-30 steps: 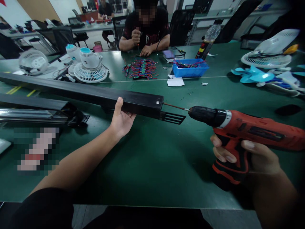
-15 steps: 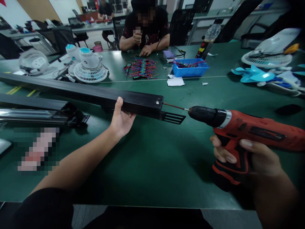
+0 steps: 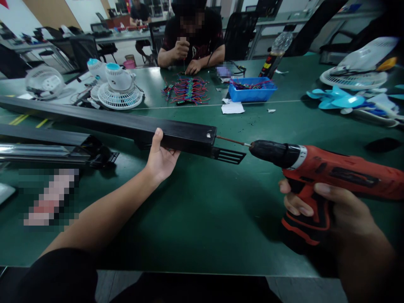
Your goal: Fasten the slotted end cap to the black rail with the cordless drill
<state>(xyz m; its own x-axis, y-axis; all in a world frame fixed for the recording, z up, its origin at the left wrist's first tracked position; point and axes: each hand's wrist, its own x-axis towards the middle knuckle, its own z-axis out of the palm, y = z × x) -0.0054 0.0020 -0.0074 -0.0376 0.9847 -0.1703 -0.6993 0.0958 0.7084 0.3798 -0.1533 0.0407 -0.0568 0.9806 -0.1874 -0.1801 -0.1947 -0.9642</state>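
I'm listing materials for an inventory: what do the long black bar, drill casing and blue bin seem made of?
Long black bar: probably coated metal, satin sheen, with straight, crisp edges; plastic stays possible. Drill casing: likely moulded plastic, matte, with rounded red shapes and black inserts. Blue bin: apparently smooth plastic, evenly coloured.

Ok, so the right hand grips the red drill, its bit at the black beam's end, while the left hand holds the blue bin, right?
Not quite: in the head view, the left hand holds the black beam instead. The rest is right.
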